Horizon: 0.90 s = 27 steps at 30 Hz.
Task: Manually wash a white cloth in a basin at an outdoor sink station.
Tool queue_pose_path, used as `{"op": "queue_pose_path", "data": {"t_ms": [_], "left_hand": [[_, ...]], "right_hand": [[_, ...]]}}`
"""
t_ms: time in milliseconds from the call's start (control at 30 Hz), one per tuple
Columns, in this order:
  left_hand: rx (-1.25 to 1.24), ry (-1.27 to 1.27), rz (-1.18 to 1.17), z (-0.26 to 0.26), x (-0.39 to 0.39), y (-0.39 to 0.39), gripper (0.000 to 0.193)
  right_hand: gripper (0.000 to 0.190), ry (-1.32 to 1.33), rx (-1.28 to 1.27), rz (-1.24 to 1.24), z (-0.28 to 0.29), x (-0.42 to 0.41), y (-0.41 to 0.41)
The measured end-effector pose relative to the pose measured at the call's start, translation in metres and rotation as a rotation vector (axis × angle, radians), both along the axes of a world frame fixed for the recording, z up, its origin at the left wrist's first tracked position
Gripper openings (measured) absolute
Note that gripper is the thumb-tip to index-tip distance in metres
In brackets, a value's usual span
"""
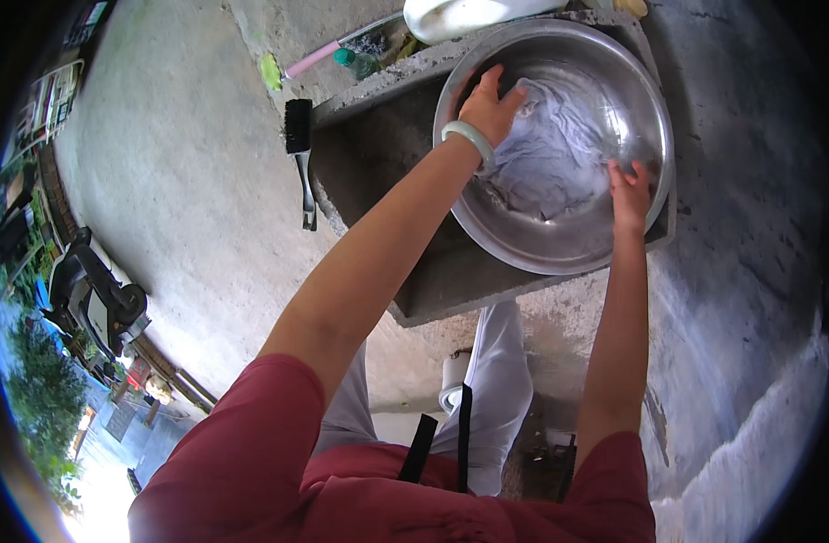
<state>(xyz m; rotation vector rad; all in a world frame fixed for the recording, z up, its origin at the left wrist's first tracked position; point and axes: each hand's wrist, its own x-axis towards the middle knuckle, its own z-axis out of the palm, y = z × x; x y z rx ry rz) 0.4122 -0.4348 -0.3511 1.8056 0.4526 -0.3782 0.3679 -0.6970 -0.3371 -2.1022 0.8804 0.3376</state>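
A wide stainless-steel basin (pixel 564 251) sits on the concrete trough at the upper right. Crumpled pale cloth (pixel 557 149) lies in its bottom and looks wet. My left hand (pixel 492 105), with a pale bangle (pixel 470 139) at the wrist, reaches over the basin's left side. Its fingers are spread beside the cloth and hold nothing that I can see. Inside the right wall is my right hand (pixel 630 197), fingers apart, just right of the cloth. Whether either hand touches the metal, I cannot tell.
The concrete trough (pixel 367 139) extends left beneath the basin. On its left rim rests a black-bristled brush (pixel 299 136). Behind stand a green-capped bottle (pixel 361 63), a pink-handled rod (pixel 313 60) and a white container (pixel 469 15). A rough grey wall (pixel 740 203) rises on the right.
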Motion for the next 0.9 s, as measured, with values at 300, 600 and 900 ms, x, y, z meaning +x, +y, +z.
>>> {"op": "queue_pose_path", "data": {"t_ms": [300,600,900], "left_hand": [[-0.344,0.337,0.338,-0.008,-0.027,-0.046,0.081],[-1.087,0.614,0.509,0.038,-0.035,-0.039,0.055],[-1.019,0.567,0.644,0.018,-0.059,-0.058,0.050]], "right_hand": [[0.086,-0.183,-0.107,-0.082,-0.098,-0.016,0.049],[0.024,-0.489,0.355,0.596,0.107,-0.046,0.143],[0.050,-0.174,-0.422,0.370,0.005,0.028,0.089]]}}
